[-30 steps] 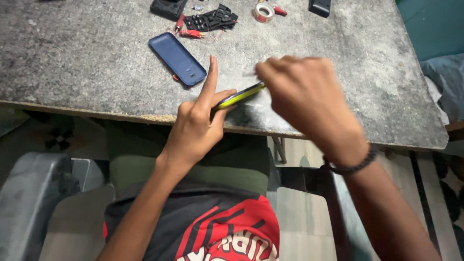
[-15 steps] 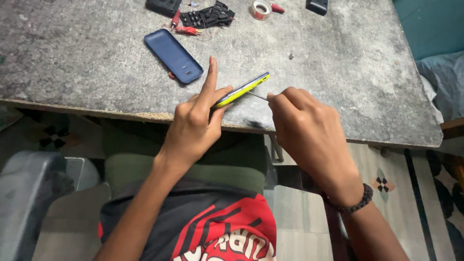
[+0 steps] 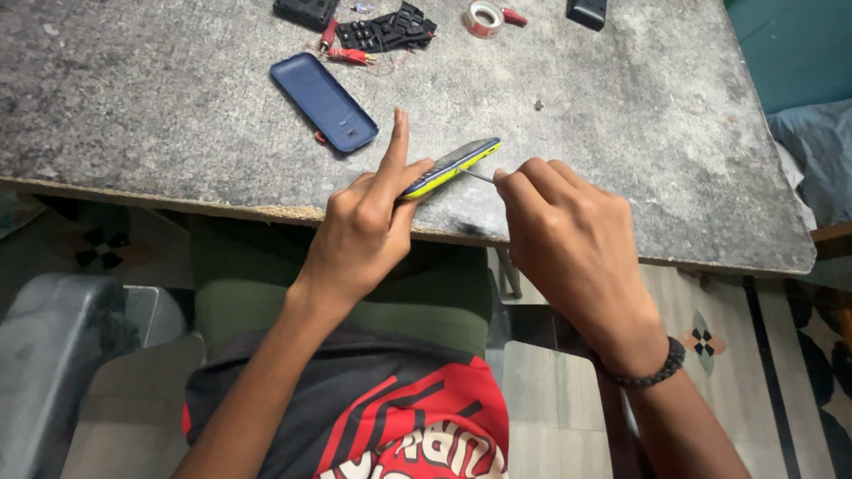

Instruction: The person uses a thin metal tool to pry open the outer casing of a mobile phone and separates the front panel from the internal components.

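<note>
Your left hand (image 3: 368,226) grips the yellow-edged phone (image 3: 451,166) on its edge, just above the near rim of the grey stone table (image 3: 621,133), thumb and curled fingers clamped on its lower end and the forefinger sticking straight up. Your right hand (image 3: 568,235) is pressed together, pinching a thin metal tool (image 3: 477,176) whose tip touches the phone's edge. Beyond your left hand a blue phone back cover (image 3: 324,100) lies flat. Along the far edge sit a black keypad piece (image 3: 386,28) with red-tipped wires, a small roll of tape (image 3: 484,18) and two dark blocks.
</note>
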